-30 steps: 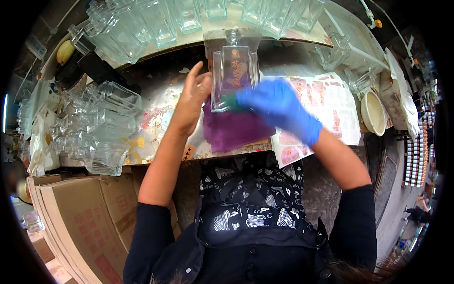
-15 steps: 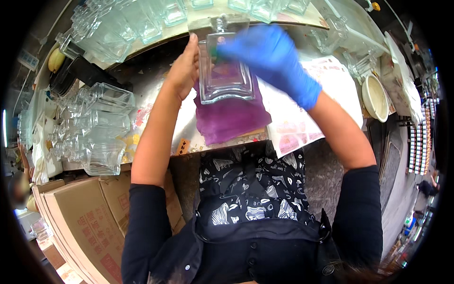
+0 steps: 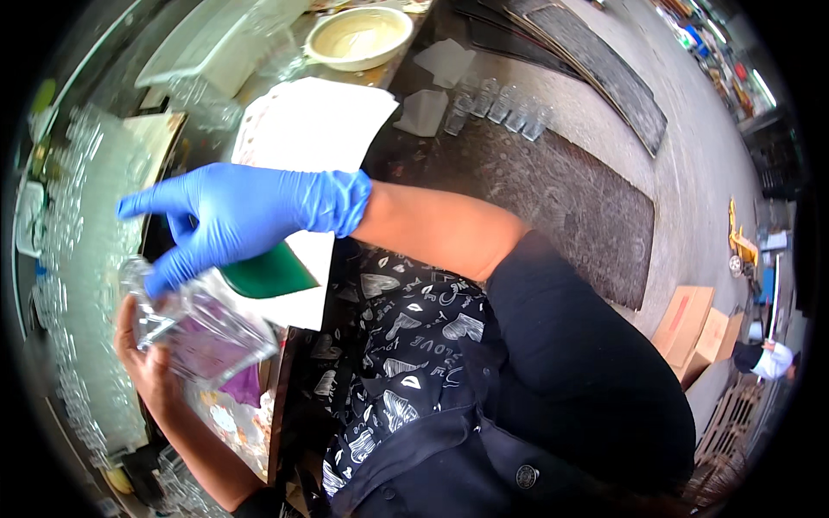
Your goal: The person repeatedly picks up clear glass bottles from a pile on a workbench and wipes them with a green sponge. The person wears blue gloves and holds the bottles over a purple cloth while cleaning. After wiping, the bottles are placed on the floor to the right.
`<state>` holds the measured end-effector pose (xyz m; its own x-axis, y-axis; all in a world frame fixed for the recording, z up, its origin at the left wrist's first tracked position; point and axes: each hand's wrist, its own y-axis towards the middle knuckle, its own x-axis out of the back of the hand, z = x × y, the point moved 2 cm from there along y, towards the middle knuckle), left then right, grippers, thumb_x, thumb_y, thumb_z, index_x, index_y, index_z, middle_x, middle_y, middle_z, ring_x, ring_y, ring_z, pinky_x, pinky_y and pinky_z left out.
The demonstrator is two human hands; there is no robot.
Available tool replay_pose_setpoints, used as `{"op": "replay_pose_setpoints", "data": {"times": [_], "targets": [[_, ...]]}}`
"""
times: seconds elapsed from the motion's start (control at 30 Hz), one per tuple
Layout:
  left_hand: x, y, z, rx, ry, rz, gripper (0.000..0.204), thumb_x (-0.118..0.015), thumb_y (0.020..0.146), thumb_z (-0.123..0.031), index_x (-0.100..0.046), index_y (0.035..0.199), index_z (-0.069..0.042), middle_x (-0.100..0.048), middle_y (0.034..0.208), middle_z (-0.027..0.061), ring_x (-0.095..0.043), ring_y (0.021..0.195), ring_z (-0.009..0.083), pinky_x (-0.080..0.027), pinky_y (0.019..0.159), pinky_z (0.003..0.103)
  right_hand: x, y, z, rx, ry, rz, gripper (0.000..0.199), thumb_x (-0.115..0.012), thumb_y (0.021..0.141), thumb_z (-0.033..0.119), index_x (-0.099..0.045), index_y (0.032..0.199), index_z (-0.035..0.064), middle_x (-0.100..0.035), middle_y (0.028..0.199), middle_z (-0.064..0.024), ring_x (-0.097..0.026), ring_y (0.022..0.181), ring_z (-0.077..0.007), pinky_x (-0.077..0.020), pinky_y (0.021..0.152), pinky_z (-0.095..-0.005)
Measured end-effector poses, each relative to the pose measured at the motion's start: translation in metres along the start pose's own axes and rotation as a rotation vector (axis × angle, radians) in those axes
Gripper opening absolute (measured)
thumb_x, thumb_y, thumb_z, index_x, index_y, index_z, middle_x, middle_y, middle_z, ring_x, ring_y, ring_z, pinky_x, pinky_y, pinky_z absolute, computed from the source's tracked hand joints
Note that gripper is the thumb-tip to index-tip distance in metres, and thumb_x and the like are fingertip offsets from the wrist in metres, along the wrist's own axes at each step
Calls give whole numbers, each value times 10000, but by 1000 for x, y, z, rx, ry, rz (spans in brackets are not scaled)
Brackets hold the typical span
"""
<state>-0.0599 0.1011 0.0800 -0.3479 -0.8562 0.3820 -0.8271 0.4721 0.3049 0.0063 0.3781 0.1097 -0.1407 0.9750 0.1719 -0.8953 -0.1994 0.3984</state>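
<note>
Blk garment (image 3: 406,332): wht Eng. lettering | carton (image 3: 686,319): red mkg, illeg.

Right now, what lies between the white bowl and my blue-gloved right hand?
White paper sheets lie between the bowl and the right hand, which partly covers them; the head view shows this.

Some gloved fingers (image 3: 174,266) hidden, green pad (image 3: 272,273) partly covered, purple cloth (image 3: 243,388) mostly behind glass bottle (image 3: 216,341), bottle rows (image 3: 71,259) blurred

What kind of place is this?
Probably a workshop or small factory: many clear glass bottles massed at the picture's left, cardboard boxes on the grey floor, and a blue glove on the right hand.
</note>
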Motion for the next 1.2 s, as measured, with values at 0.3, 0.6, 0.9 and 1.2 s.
{"op": "replay_pose_setpoints", "data": {"times": [0.3, 0.6, 0.9, 1.2], "targets": [[-228, 62, -61, -27, -248, 631, 825, -651, 852, -485, -329, 1454, -22, -497, 1352, 188, -446, 1301, 293, -339, 1075, 435, 145, -200, -42, -250, -220, -394, 317, -774, 757, 292, -693, 953, 57, -662, 757, -56, -611, 695, -120, -500, 692, -271], [-178, 65, -11, 203, 114, 253, 531, -551, 949, -292, -445, 1374, 9, -626, 1097, 133, -618, 997, 213, -493, 889, 338, 317, -370, -295, -761, -900, -1142, 318, -739, 772, 343, -700, 964, 92, -698, 914, -148, -687, 812, -316, -541, 700, -373], [-111, 91, 22, 525, 276, -242, 374, -593, 938, -207, -566, 1253, -6, -651, 1043, 91, -632, 950, 166, -507, 804, 270, 425, -473, -475, -1173, -776, -1014, 397, -606, 907, 364, -638, 1117, 28, -682, 1001, -171, -640, 843, -314, -502, 775, -446], [-122, 212, 36, 152, 362, -393, 610, -701, 873, -269, -415, 1350, -18, -584, 1141, 136, -566, 1099, 203, -457, 930, 321, 442, -465, -474, -1293, -1165, -858, 542, -559, 923, 415, -552, 1261, -8, -599, 1206, -238, -603, 1057, -401, -498, 874, -446]]}}
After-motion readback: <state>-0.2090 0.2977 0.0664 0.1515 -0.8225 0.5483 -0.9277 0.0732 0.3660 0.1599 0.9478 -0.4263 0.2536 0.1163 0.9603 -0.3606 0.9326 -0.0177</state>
